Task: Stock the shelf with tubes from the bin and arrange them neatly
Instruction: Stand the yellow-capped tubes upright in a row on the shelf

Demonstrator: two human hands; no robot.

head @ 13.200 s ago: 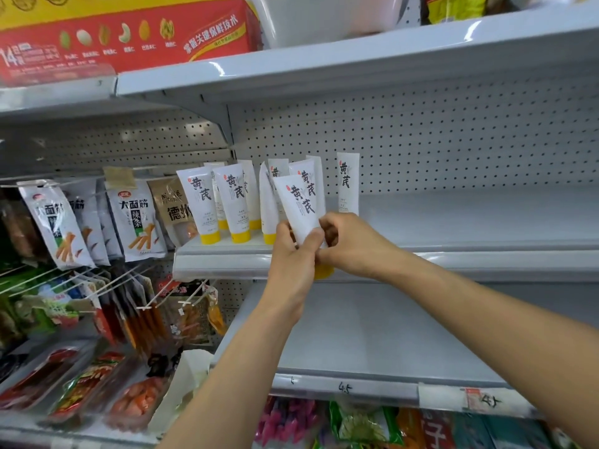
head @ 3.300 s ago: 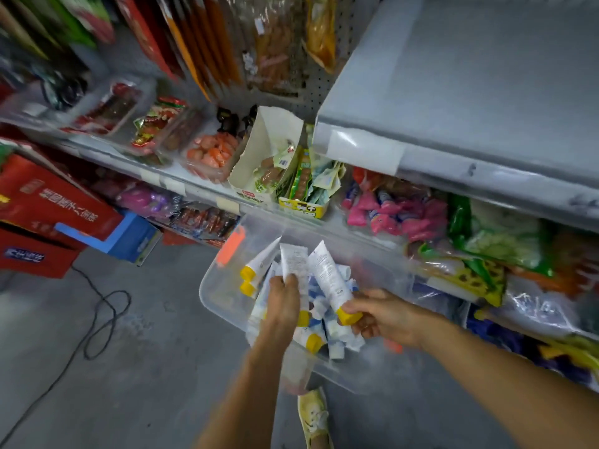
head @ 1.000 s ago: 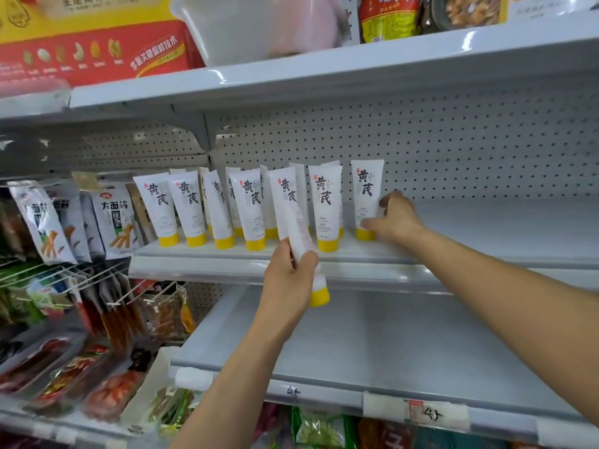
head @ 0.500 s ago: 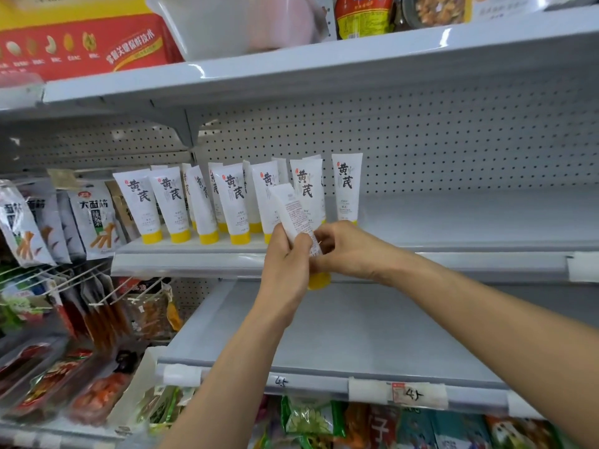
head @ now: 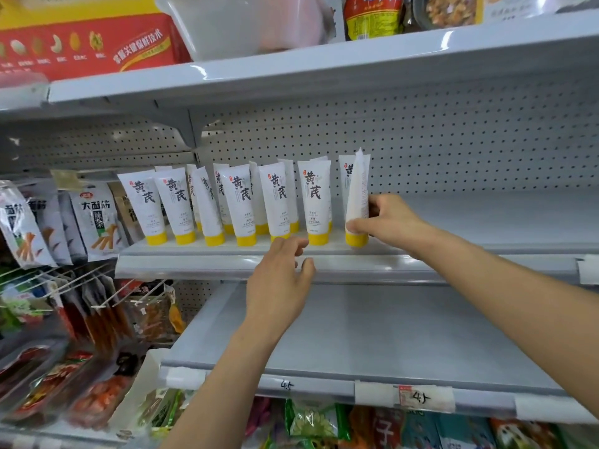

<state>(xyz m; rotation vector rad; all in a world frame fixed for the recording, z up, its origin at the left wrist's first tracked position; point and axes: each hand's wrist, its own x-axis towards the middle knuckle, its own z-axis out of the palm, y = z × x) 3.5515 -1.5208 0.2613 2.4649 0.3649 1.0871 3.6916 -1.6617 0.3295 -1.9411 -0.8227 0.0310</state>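
**R hand sets tube at right end of row**

R hand (head: 389, 222) pinches one tube (head: 358, 192) low on its body, thumb in front and fingers curled behind, just above the yellow cap. The tube is upright, cap down, turned edge-on to the camera. It sits at the right end of the row of tubes (head: 241, 202), just beside the last one. The cap is at the shelf (head: 405, 264) surface near the front edge; can't tell if it's fully set down.

L hand (head: 278, 280) holds nothing, fingers relaxed and a bit spread. It's in front of the shelf's front edge, fingertips near the caps toward the right of the row.

The row stands cap-down along the front edge, from the left end to approx. the middle, w/ more tubes behind. Some lean slightly.

Pegboard (head: 453, 140) backs the shelf. Lower shelf (head: 372, 335) below. Snack packs (head: 97, 218) hang off the left end. Top shelf (head: 324, 69) carries a red box (head: 81, 43).
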